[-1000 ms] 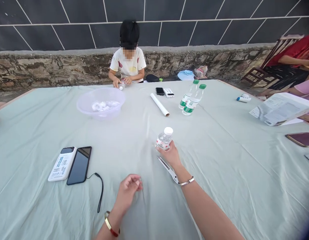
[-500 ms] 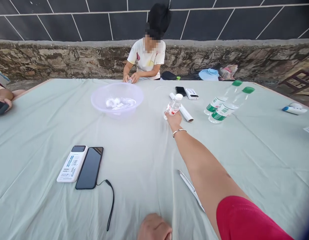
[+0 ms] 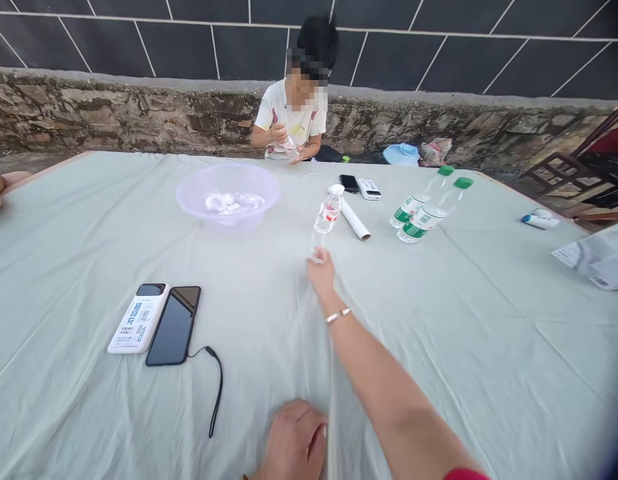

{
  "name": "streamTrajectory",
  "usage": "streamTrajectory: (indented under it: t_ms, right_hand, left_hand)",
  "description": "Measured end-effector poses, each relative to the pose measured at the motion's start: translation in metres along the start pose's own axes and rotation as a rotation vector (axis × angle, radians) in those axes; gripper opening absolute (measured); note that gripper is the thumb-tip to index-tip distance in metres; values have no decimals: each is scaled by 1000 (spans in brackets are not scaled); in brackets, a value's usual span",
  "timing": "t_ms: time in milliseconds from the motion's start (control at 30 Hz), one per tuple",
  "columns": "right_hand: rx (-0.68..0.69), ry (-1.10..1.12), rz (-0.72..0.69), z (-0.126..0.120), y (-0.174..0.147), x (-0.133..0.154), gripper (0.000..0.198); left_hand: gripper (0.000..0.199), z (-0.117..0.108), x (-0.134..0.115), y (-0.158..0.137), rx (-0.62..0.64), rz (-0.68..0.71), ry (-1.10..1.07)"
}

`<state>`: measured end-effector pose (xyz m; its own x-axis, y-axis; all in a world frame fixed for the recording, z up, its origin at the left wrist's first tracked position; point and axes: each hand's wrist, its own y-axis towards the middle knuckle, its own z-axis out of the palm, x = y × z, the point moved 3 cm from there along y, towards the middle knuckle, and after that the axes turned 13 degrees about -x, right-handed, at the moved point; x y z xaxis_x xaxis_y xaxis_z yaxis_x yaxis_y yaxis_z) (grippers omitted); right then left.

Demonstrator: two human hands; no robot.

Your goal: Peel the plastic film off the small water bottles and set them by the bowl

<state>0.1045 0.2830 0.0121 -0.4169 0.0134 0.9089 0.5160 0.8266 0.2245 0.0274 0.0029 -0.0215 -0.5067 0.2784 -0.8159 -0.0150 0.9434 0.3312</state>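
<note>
My right hand (image 3: 321, 272) reaches out over the middle of the cloth, its fingers loosely curled and apart, holding nothing. Just beyond its fingertips a small clear water bottle (image 3: 327, 215) with a white cap and a red-and-white label stands upright, not touched. Right behind that bottle lies a white cardboard-like tube (image 3: 355, 220). Near the front edge my left hand (image 3: 295, 437) rests on the table, back upward, with its fingers folded under and nothing visible in it.
A translucent purple basin (image 3: 189, 199) holds crumpled clear plastic. Two green-capped bottles (image 3: 423, 223) stand to the right. A phone (image 3: 173, 327) and a white power bank (image 3: 139, 320) lie at left. Across the table (image 3: 249, 267), a person (image 3: 293, 123) handles a clear bottle.
My right hand has let go of the small bottle and drawn back towards me. The person opposite has lifted a bottle. The view has shifted slightly, and papers now show at right.
</note>
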Motion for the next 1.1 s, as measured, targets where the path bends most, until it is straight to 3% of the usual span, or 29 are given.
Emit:
streamTrajectory:
  t_ms: [133,200,267,400,567,867,1100]
  right_hand:
    - [265,122,-36,-50,-125,-11,35]
    - [280,123,-23,-78,-163,-21,28]
    - [289,115,-39,-98,-179,-27,22]
    - [337,113,-103,-105,-176,-26,17]
    - [296,115,-103,-100,-173,-22,19]
    - [262,132,-72,-102,-174,-22,19]
    - [236,138,15,-85,-158,-30,22]
  left_hand:
    - [20,-4,-1,2,37,14,24]
    - [18,-3,-2,1,74,58,27]
    - [18,-2,-2,1,80,87,33]
    - [18,-3,2,2,4,43,84]
    - [15,-4,2,3,-14,43,140]
    - [16,-5,0,5,-16,27,146]
    - [17,-6,-2,7,-20,8,101]
